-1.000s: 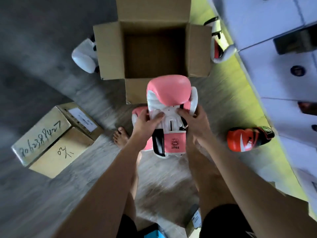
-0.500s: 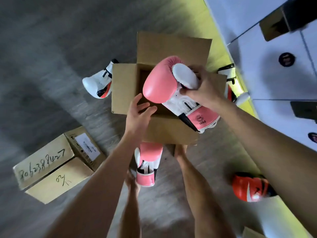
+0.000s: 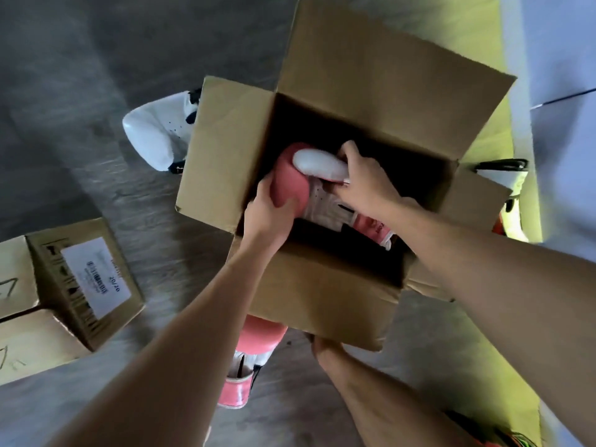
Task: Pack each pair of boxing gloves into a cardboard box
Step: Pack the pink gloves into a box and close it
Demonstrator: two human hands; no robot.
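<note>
A pink and white boxing glove (image 3: 292,179) lies low inside the open cardboard box (image 3: 225,150) on the floor. My left hand (image 3: 267,214) grips its pink padded end from the near side. My right hand (image 3: 364,182) holds the glove by its white thumb and palm. The second pink glove (image 3: 254,350) lies on the floor under the box's near flap, between my feet. A white glove (image 3: 154,133) sits left of the box, partly hidden by its left flap.
A closed, labelled cardboard box (image 3: 80,285) stands at the left. Another white glove (image 3: 512,201) lies right of the open box on the yellow floor strip (image 3: 483,43). An orange glove (image 3: 503,441) peeks in at the bottom right. White cabinets (image 3: 561,124) line the right side.
The pink glove went from in front of my body to over the box and down into it. My left hand came back onto the glove. My head moved closer over the box.
</note>
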